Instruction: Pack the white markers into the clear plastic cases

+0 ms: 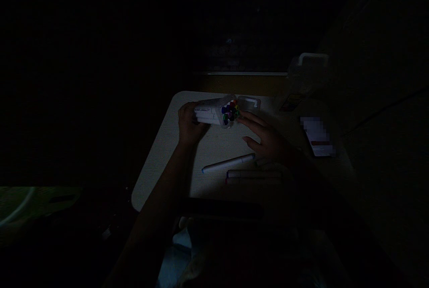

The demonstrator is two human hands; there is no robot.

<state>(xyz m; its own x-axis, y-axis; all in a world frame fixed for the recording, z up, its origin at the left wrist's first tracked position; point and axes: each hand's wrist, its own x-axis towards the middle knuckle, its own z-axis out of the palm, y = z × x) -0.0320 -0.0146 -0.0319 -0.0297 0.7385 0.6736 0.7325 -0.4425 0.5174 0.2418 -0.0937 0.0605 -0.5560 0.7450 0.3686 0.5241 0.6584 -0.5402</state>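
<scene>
My left hand (189,122) is wrapped round a clear plastic case (209,113), tipped on its side above the small table. White-barrelled markers fill it, and their coloured ends (230,111) face right at its open end. My right hand (266,138) has its fingers stretched apart, with the fingertips at the marker ends; whether they touch is hard to tell in the dim light. Below it, a loose marker (228,163) with blue ends lies slanted on the table. Two more markers (254,174) lie side by side nearer me, partly in shadow.
Behind the case, a clear lid with a white handle (250,102) rests on the pale table (161,154). A phone (317,136) lies at the right. A clear container with a white handle (306,78) stands at the back right. The surroundings are very dark.
</scene>
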